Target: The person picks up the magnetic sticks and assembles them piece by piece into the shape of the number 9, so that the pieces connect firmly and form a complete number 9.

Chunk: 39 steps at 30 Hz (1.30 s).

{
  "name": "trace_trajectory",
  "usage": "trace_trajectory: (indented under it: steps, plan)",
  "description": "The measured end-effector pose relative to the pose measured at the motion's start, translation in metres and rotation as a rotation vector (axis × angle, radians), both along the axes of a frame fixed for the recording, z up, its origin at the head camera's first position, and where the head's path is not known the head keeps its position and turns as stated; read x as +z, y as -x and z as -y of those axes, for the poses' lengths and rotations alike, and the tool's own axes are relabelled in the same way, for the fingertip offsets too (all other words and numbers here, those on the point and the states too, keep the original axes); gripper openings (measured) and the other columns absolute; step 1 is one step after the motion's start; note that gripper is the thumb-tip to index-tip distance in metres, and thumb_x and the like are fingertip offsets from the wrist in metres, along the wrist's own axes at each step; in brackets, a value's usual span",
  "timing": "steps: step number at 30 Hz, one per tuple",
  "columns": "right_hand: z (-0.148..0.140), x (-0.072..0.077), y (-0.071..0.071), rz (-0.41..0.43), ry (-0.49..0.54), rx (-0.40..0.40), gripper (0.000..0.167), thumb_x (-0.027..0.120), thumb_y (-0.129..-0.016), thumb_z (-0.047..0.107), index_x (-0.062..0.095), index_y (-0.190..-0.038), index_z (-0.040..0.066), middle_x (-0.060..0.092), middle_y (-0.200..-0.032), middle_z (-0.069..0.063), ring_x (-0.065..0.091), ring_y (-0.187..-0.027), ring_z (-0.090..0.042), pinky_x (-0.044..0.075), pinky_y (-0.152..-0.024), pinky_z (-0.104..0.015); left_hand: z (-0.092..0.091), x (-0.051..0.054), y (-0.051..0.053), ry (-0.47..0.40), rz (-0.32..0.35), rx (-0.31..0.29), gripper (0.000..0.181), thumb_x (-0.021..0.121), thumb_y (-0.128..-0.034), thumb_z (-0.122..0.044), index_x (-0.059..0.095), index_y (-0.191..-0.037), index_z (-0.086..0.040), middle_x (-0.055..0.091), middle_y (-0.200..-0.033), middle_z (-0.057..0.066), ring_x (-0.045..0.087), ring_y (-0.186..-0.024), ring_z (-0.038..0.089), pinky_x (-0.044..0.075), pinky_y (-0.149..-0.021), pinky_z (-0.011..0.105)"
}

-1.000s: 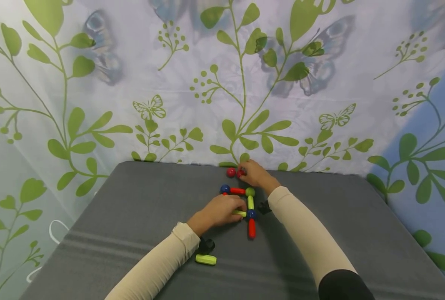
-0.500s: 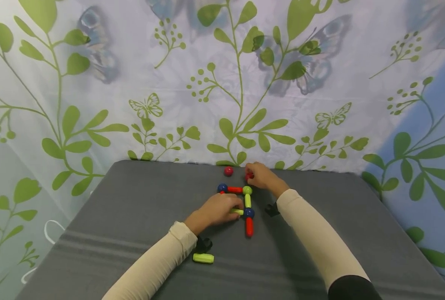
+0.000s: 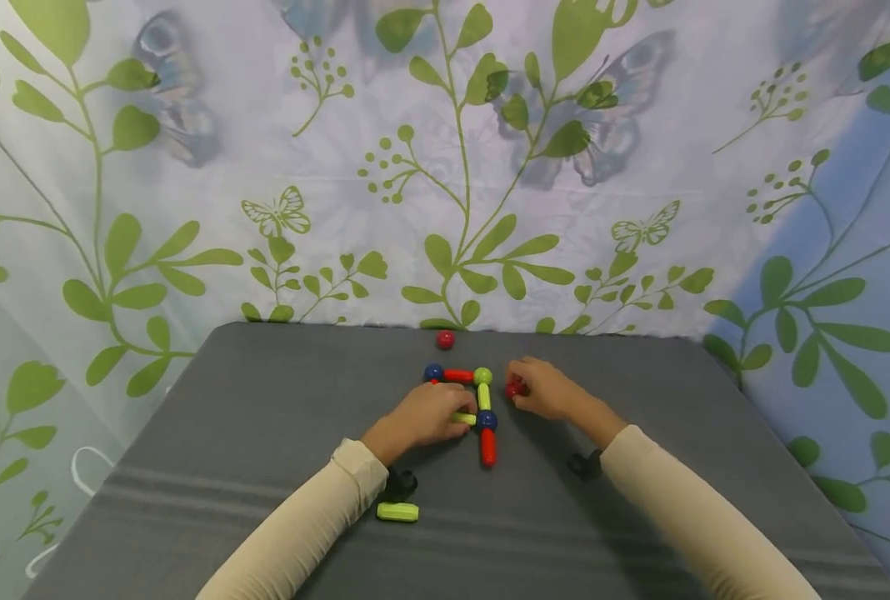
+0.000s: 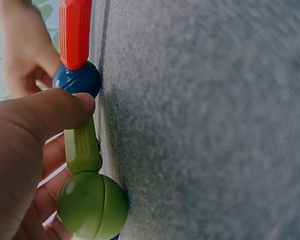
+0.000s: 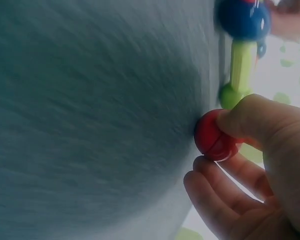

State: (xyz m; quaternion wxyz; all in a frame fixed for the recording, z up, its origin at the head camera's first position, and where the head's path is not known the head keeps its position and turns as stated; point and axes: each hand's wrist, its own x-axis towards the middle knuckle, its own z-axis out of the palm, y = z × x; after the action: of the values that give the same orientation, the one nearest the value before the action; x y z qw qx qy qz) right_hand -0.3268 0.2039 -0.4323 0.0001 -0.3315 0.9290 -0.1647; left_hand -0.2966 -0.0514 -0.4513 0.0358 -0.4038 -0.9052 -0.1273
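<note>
In the head view, my left hand (image 3: 430,414) pinches a yellow-green rod (image 4: 81,145) of a ball-and-rod construction toy. The left wrist view shows that rod between a blue ball (image 3: 486,419) and a large green ball (image 4: 92,205). A red rod (image 3: 488,447) points toward me from the blue ball, and another yellow-green rod (image 3: 484,397) leads away to a green ball (image 3: 482,377). From there a red rod (image 3: 458,377) runs left to a second blue ball (image 3: 433,372). My right hand (image 3: 546,389) pinches a red ball (image 5: 216,135) between thumb and fingers, right of the build.
A second red ball (image 3: 445,339) lies near the far edge of the grey table (image 3: 265,400). One loose yellow-green rod (image 3: 397,512) lies by my left forearm. A patterned cloth (image 3: 355,167) hangs behind the table.
My right hand has taken a red ball from beside the other one at the far edge and brought it nearer and to the right. My left hand stays on its rod.
</note>
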Motion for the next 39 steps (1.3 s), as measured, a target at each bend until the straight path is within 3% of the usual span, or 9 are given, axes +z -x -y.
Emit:
trace_trajectory:
  steps: [14,18,22,28,34,39]
  plan:
    - [-0.013,-0.008,-0.08,0.042,0.083,0.121,0.027,0.081,-0.085,0.007,0.062,-0.101,0.018,0.054,-0.095,0.006,0.055,-0.081,-0.013,0.049,-0.071,-0.029,0.0,0.005,-0.003,0.003,0.012,0.001,0.016,0.077,-0.0913,-0.026,0.073,-0.105,-0.02,0.065,-0.101,-0.007,0.056,-0.083,0.008,0.048,-0.077,0.028]
    - [-0.008,-0.012,-0.101,0.057,0.151,0.21,0.028,0.08,-0.085,0.006,0.063,-0.102,0.02,0.054,-0.097,0.007,0.056,-0.082,-0.01,0.05,-0.071,-0.026,0.0,0.004,-0.003,0.004,0.013,0.004,0.014,0.077,-0.0915,-0.026,0.073,-0.104,-0.021,0.065,-0.101,-0.008,0.056,-0.084,0.008,0.048,-0.077,0.028]
    - [0.001,-0.015,-0.118,0.015,0.224,0.337,0.031,0.08,-0.084,0.003,0.063,-0.104,0.019,0.055,-0.099,0.007,0.057,-0.083,-0.008,0.051,-0.07,-0.024,0.001,0.004,-0.004,-0.005,0.01,-0.001,0.014,0.077,-0.0913,-0.025,0.072,-0.104,-0.021,0.065,-0.101,-0.007,0.057,-0.084,0.008,0.049,-0.078,0.028]
    - [0.017,-0.017,-0.127,-0.027,0.255,0.403,0.032,0.078,-0.085,0.002,0.062,-0.105,0.021,0.053,-0.106,0.009,0.057,-0.088,-0.005,0.049,-0.073,-0.017,0.002,0.005,-0.004,-0.009,-0.004,-0.004,0.015,0.078,-0.0909,-0.024,0.073,-0.104,-0.02,0.065,-0.101,-0.007,0.058,-0.085,0.009,0.049,-0.078,0.029]
    - [0.026,-0.02,-0.126,-0.111,0.264,0.436,0.033,0.08,-0.082,0.0,0.061,-0.102,0.019,0.052,-0.106,0.005,0.057,-0.088,-0.005,0.043,-0.074,-0.01,0.002,0.002,-0.003,-0.024,-0.026,-0.023,0.014,0.078,-0.09,-0.023,0.072,-0.102,-0.021,0.065,-0.099,-0.007,0.058,-0.084,0.008,0.049,-0.077,0.028]
    - [0.029,-0.022,-0.122,-0.115,0.249,0.424,0.033,0.081,-0.082,0.001,0.062,-0.103,0.019,0.051,-0.106,0.004,0.057,-0.088,-0.005,0.044,-0.075,-0.01,0.003,0.002,-0.003,-0.029,-0.032,-0.024,0.014,0.078,-0.0898,-0.022,0.072,-0.102,-0.021,0.065,-0.098,-0.007,0.058,-0.083,0.008,0.049,-0.076,0.027]
